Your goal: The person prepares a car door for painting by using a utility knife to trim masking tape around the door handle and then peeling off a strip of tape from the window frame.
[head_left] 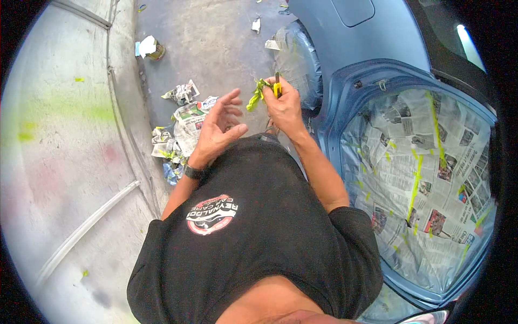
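Note:
My right hand (283, 105) is closed in front of me, slightly right of the middle. In it is a yellow utility knife (277, 88), its dark end pointing away from me. The same fingers pinch a crumpled strip of bright yellow-green masking tape (255, 99), which hangs off to the left. My left hand (218, 127) hovers apart from it with fingers spread, holding nothing. Close on the right is a blue car body (350, 51). Its rear opening is covered with newspaper (404, 146) and plastic sheeting, fixed by yellow-green tape strips.
Crumpled newspaper (190, 121) with tape scraps lies on the floor beyond my left hand. Farther off stands a can (156, 51) with white paper on top. A plastic-covered wheel (295, 59) sits beyond my right hand. A paint-marked pale wall (70, 156) runs along the left.

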Action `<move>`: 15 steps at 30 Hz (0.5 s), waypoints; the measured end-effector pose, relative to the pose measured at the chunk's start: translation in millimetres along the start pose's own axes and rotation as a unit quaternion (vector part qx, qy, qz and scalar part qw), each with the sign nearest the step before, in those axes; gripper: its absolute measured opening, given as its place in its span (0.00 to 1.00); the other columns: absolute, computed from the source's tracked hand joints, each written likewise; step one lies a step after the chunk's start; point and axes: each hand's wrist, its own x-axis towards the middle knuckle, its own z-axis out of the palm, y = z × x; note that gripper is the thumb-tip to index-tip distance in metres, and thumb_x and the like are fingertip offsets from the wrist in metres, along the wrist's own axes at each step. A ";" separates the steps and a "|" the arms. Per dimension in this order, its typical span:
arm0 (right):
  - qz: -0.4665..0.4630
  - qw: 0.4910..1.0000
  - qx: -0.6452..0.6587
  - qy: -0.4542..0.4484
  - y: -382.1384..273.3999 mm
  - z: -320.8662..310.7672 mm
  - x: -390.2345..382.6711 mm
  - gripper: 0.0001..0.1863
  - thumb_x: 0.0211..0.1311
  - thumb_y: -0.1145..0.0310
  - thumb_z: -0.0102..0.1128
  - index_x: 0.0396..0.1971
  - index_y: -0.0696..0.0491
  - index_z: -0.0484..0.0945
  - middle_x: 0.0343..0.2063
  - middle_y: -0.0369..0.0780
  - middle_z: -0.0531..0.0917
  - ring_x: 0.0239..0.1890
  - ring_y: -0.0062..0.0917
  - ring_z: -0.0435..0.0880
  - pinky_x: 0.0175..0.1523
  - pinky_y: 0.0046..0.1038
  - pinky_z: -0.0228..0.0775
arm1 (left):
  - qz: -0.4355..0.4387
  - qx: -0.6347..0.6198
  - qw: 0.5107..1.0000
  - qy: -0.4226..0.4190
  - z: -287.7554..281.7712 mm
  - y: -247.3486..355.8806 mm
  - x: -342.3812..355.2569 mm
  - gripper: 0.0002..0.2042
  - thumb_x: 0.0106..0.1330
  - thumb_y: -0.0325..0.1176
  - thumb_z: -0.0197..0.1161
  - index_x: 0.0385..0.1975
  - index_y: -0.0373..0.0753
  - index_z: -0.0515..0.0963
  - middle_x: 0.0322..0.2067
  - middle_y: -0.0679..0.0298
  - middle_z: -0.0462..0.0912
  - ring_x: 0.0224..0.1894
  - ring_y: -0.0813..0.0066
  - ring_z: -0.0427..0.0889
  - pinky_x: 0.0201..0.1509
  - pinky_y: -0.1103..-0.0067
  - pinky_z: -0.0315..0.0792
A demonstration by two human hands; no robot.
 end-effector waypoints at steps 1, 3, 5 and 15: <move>0.035 0.999 0.011 -0.021 -5.5 -2.3 -2.9 0.05 0.62 0.72 0.57 0.34 0.58 0.77 0.21 0.30 0.76 0.23 0.10 0.70 0.25 0.19 0.62 | 0.087 0.099 0.987 0.088 4.5 -0.2 -0.6 0.41 0.49 0.33 0.75 0.66 0.43 0.63 0.56 0.61 0.69 0.51 0.71 0.73 0.52 0.73 0.71; 0.043 0.999 0.024 -0.008 -7.6 4.5 -8.9 0.05 0.61 0.72 0.59 0.32 0.57 0.78 0.20 0.29 0.76 0.22 0.10 0.70 0.25 0.20 0.62 | 0.143 0.178 0.964 0.136 16.6 20.8 7.9 0.37 0.49 0.34 0.75 0.63 0.43 0.68 0.56 0.58 0.69 0.53 0.68 0.72 0.54 0.72 0.71; 0.048 0.998 0.040 0.002 -16.0 13.4 -14.4 0.04 0.61 0.72 0.60 0.31 0.57 0.79 0.19 0.28 0.75 0.22 0.10 0.69 0.25 0.20 0.62 | 0.242 0.373 0.890 0.103 22.0 39.4 18.5 0.34 0.49 0.35 0.75 0.59 0.42 0.72 0.58 0.56 0.67 0.55 0.66 0.72 0.55 0.70 0.70; 0.113 0.972 0.183 -0.098 -23.4 22.3 -27.7 0.09 0.63 0.67 0.63 0.39 0.56 0.81 0.14 0.27 0.74 0.13 0.08 0.66 0.17 0.16 0.55 | 0.073 0.063 0.964 0.248 23.8 4.2 24.2 0.13 0.72 0.36 0.56 0.44 0.33 0.81 0.36 0.67 0.82 0.36 0.81 0.78 0.40 0.83 0.74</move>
